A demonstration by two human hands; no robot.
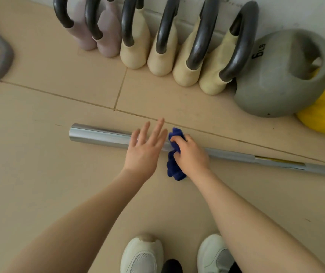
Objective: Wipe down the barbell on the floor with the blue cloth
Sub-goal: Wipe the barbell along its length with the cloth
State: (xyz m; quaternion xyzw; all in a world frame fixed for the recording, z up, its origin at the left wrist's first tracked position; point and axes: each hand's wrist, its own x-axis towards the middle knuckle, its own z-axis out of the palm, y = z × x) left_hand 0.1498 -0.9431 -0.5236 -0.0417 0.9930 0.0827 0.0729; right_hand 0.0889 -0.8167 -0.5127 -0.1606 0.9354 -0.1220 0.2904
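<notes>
Beige floor [39,174]: my right hand [192,156] clenches the blue cloth [174,170] on the barbell [98,134]; left hand [143,152] flat, seemingly touching it.

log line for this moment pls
right hand grips blue cloth on barbell | left hand open over bar | phase: wiping

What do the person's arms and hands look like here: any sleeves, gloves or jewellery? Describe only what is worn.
Both forearms are bare: no sleeves, gloves or watch show. The right hand wears a thin ring on one finger. The left hand shows a small glint at the base of a finger, possibly a ring; it is too small to tell.
</notes>
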